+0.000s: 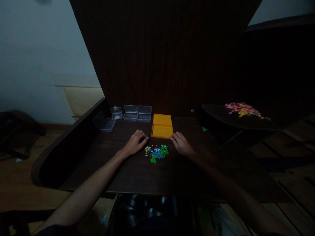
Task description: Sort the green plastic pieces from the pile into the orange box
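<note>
My left hand (135,142) rests on the dark table, its thumb apart from its curved fingers and nothing visible in its grip. Just to its right lies a loose pile of small toy building bricks (158,152) in green, blue and cream. Behind the pile stands a shallow yellow plastic case (162,131) with its lid raised at the back. My right hand (181,143) is at the case's front right corner, bent fingers closed there. The exact finger contact is hard to make out in the dim light.
Clear plastic boxes with lids up (137,116), a smaller one (116,113) and a clear tray (107,125) stand at the back left. Pink and yellow pieces (242,109) cover part of a raised side shelf (216,113). A raised wooden side (71,141) borders the table's left.
</note>
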`<state>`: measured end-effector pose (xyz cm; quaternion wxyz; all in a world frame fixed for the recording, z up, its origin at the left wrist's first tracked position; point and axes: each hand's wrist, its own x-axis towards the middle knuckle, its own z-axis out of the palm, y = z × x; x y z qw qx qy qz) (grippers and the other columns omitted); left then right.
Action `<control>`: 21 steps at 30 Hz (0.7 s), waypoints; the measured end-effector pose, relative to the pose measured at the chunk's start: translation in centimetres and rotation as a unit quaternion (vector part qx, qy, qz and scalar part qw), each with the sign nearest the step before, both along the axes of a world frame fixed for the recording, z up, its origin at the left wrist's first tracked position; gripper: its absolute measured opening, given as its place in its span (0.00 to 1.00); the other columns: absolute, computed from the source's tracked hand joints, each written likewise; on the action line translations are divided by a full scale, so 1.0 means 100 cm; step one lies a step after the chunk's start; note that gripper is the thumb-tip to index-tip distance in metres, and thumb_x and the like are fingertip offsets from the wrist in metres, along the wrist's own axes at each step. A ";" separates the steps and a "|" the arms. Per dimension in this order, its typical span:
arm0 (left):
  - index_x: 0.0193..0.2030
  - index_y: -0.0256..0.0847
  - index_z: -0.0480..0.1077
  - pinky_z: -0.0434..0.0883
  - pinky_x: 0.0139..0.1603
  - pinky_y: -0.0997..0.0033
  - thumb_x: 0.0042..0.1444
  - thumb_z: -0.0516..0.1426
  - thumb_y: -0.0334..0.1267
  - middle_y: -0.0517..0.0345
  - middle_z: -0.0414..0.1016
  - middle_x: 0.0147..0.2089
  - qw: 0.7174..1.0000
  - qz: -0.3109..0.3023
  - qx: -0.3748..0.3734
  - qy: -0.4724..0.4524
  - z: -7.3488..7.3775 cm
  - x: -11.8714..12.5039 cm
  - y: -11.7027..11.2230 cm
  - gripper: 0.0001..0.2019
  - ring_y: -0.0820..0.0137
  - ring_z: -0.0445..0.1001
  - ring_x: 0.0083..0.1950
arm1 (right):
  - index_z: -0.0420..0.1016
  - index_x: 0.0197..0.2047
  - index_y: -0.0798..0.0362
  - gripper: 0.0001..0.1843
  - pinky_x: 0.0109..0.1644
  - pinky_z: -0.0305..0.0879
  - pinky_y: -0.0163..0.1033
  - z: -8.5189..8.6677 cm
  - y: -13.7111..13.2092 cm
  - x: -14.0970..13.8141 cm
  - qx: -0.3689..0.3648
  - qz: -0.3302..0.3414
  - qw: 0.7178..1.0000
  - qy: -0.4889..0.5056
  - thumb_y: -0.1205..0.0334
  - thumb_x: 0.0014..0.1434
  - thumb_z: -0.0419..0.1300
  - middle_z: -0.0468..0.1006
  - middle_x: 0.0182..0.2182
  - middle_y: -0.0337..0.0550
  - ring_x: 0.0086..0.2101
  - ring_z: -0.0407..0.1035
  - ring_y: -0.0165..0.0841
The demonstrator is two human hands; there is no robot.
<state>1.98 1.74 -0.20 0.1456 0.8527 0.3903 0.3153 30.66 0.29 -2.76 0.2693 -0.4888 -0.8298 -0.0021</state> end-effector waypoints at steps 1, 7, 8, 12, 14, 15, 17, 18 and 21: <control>0.40 0.39 0.71 0.65 0.56 0.59 0.65 0.50 0.42 0.53 0.75 0.40 1.000 -0.004 -0.005 0.002 0.001 0.000 -0.001 0.12 0.64 0.71 0.45 | 0.72 0.39 0.52 0.16 0.46 0.67 0.49 0.000 -0.001 -0.001 0.001 0.000 1.000 0.001 0.62 0.68 0.44 0.72 0.36 0.51 0.39 0.66 0.42; 0.59 0.40 0.66 0.62 0.62 0.55 0.67 0.48 0.41 0.49 0.72 0.56 0.999 -0.027 -0.028 0.036 0.005 0.001 -0.005 0.18 0.60 0.66 0.58 | 0.72 0.37 0.50 0.16 0.45 0.67 0.49 0.003 -0.005 -0.002 -0.009 0.025 1.000 0.004 0.61 0.68 0.45 0.72 0.35 0.49 0.38 0.66 0.41; 0.61 0.41 0.65 0.62 0.62 0.55 0.67 0.48 0.41 0.49 0.71 0.58 0.998 -0.031 -0.030 0.042 0.005 0.001 -0.005 0.19 0.60 0.65 0.59 | 0.72 0.37 0.50 0.16 0.44 0.68 0.48 0.004 -0.005 -0.002 -0.013 0.030 0.999 0.005 0.60 0.68 0.44 0.72 0.35 0.49 0.38 0.66 0.41; 0.59 0.41 0.68 0.61 0.62 0.53 0.67 0.48 0.41 0.48 0.71 0.58 0.997 -0.035 -0.028 0.058 0.003 0.001 -0.005 0.18 0.58 0.64 0.59 | 0.72 0.37 0.50 0.16 0.46 0.67 0.49 0.006 -0.007 -0.001 -0.028 0.046 0.999 0.007 0.60 0.68 0.44 0.72 0.34 0.49 0.38 0.66 0.41; 0.55 0.41 0.70 0.62 0.61 0.54 0.67 0.48 0.41 0.49 0.72 0.55 0.997 -0.036 -0.023 0.066 0.003 0.001 -0.004 0.16 0.59 0.65 0.58 | 0.73 0.37 0.50 0.16 0.47 0.67 0.50 0.007 -0.008 -0.001 -0.034 0.052 0.998 0.007 0.60 0.68 0.44 0.73 0.35 0.48 0.38 0.66 0.41; 0.54 0.41 0.70 0.63 0.60 0.54 0.66 0.48 0.41 0.49 0.73 0.54 0.997 -0.037 -0.019 0.068 0.002 0.001 -0.004 0.15 0.59 0.65 0.57 | 0.73 0.37 0.50 0.16 0.47 0.66 0.49 0.008 -0.008 -0.001 -0.036 0.054 0.998 0.006 0.59 0.68 0.45 0.73 0.35 0.48 0.38 0.66 0.40; 0.51 0.41 0.71 0.63 0.59 0.55 0.66 0.49 0.41 0.49 0.73 0.52 0.996 -0.041 -0.012 0.075 0.003 0.001 -0.004 0.14 0.59 0.66 0.56 | 0.73 0.37 0.50 0.16 0.47 0.66 0.48 0.008 -0.010 -0.001 -0.039 0.053 0.998 0.005 0.59 0.69 0.45 0.73 0.35 0.48 0.38 0.67 0.40; 0.51 0.41 0.71 0.64 0.58 0.56 0.66 0.48 0.41 0.50 0.73 0.51 0.996 -0.043 -0.009 0.078 0.003 0.000 -0.004 0.14 0.60 0.66 0.55 | 0.73 0.38 0.50 0.16 0.47 0.66 0.47 0.009 -0.010 -0.001 -0.041 0.053 0.998 0.004 0.58 0.69 0.45 0.73 0.35 0.47 0.38 0.67 0.39; 0.50 0.40 0.70 0.64 0.58 0.57 0.67 0.48 0.40 0.49 0.72 0.50 0.995 -0.047 -0.001 0.088 0.005 -0.001 -0.005 0.13 0.60 0.66 0.54 | 0.73 0.39 0.51 0.14 0.47 0.67 0.46 0.009 -0.012 -0.001 -0.046 0.057 0.997 0.003 0.59 0.68 0.47 0.73 0.36 0.48 0.39 0.67 0.39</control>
